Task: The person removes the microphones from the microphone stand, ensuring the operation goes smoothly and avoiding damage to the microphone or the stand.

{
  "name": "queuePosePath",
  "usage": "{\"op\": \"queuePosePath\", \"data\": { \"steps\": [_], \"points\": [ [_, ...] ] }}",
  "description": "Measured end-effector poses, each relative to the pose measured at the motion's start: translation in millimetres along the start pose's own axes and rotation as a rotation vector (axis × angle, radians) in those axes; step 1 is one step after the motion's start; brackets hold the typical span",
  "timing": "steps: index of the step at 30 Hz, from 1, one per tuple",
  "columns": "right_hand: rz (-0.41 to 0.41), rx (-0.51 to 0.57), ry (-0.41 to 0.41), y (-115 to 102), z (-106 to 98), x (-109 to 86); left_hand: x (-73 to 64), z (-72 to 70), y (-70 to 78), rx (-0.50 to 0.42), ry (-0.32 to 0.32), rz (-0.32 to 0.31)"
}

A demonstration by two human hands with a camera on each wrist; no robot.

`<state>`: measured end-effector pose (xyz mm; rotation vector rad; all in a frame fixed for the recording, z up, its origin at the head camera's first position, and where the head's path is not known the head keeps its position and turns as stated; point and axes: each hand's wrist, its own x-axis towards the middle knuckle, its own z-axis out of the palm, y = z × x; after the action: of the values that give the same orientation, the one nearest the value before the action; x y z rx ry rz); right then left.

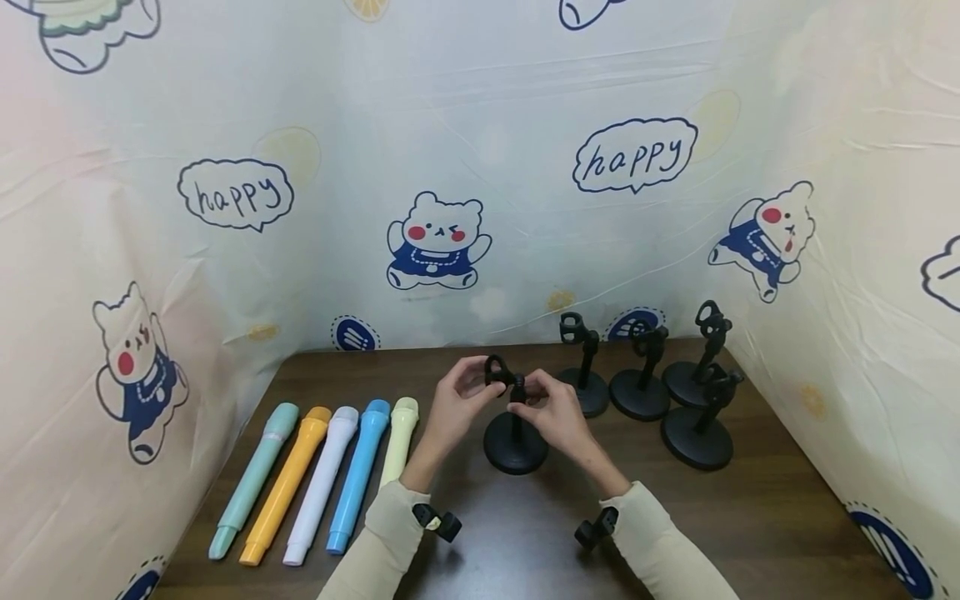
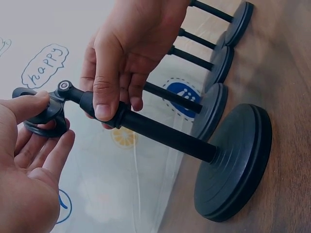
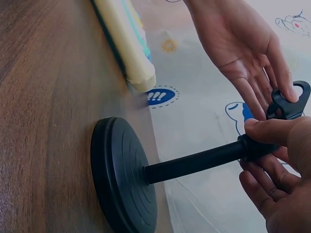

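Observation:
A black microphone stand (image 1: 516, 446) with a round base stands upright mid-table, between both hands. My left hand (image 1: 459, 402) pinches the ring-shaped clip (image 2: 48, 114) at its top, thumb on one side and fingers on the other. Just below the clip, my right hand (image 1: 558, 412) grips the collar of the pole (image 3: 194, 165) between thumb and fingers. In the left wrist view the clip tilts off to one side of the joint. The base (image 3: 124, 177) rests on the wooden table.
Several more black stands (image 1: 639, 392) are grouped at the back right. Left of the hands lies a row of toy microphones: green (image 1: 255, 479), orange (image 1: 287, 483), white (image 1: 322, 483), blue (image 1: 360, 475) and pale yellow (image 1: 400, 437). A printed cloth (image 1: 525, 250) hangs behind the table.

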<state>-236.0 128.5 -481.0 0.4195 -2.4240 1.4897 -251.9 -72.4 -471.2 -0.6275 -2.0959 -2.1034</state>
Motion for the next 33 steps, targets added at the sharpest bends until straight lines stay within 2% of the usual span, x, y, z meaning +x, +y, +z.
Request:
{"op": "queuePosePath", "data": {
  "steps": [9, 15, 20, 33],
  "points": [
    [0.014, 0.002, 0.003, 1.2, 1.2, -0.8, -0.1, 0.1, -0.7, -0.010, -0.002, 0.005],
    [0.027, 0.004, 0.003, 2.0, 2.5, -1.3, -1.1, 1.8, -3.7, 0.004, 0.018, 0.014],
    [0.014, 0.016, 0.019, 5.2, 4.3, -2.4, -2.3, 3.8, -2.3, 0.025, 0.027, 0.019],
    [-0.022, 0.047, 0.043, 5.5, 2.3, -7.8, -7.5, 7.5, 4.1, -0.008, 0.012, 0.035]
  ]
}}
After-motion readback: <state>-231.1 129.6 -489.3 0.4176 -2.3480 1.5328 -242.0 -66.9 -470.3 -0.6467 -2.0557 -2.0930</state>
